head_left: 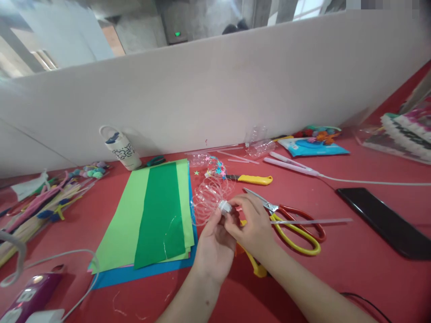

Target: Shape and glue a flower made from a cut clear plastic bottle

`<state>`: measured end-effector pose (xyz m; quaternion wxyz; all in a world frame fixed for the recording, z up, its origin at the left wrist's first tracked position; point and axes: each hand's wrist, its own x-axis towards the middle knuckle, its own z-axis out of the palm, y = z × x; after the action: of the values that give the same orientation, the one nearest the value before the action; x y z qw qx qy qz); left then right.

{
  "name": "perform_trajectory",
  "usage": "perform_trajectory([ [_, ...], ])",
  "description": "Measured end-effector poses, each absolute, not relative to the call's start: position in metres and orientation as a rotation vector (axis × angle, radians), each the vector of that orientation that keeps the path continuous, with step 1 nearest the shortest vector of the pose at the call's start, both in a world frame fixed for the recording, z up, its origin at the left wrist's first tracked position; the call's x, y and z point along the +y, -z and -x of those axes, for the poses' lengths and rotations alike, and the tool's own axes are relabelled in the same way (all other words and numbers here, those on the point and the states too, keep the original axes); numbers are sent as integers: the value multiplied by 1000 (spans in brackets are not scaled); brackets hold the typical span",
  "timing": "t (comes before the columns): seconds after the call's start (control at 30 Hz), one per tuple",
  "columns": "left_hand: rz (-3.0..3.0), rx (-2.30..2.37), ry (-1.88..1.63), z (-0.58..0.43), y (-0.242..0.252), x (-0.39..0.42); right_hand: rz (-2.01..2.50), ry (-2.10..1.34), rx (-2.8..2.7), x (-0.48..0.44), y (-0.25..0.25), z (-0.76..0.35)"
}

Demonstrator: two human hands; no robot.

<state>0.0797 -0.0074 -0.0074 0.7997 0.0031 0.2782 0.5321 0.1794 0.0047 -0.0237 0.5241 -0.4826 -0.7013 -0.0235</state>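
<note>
Both hands meet at the middle of the table around a clear plastic bottle top cut into thin curled strips (209, 197), its white cap (225, 207) towards me. My left hand (215, 249) is closed round it from below. My right hand (252, 224) pinches at the cap from the right side. A yellow and orange tool (257, 268) lies partly hidden beneath my hands. Just right of them are scissors with red and yellow handles (298, 233), crossed by a thin translucent stick (323, 221). Beyond the strips lies a yellow box cutter (256, 179).
Green and blue sheets (158, 215) lie to the left, with a white bottle (123, 150) behind them. A black phone (384, 220) and a pink flat iron-like tool with a cord (292, 166) are at right. A white partition (208, 89) stands at the back.
</note>
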Motion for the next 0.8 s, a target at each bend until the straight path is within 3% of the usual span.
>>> perform_trajectory([
  [0.8,25,608,-1150,-80,10,-8,1178,-63,-1677,2,21,-178],
])
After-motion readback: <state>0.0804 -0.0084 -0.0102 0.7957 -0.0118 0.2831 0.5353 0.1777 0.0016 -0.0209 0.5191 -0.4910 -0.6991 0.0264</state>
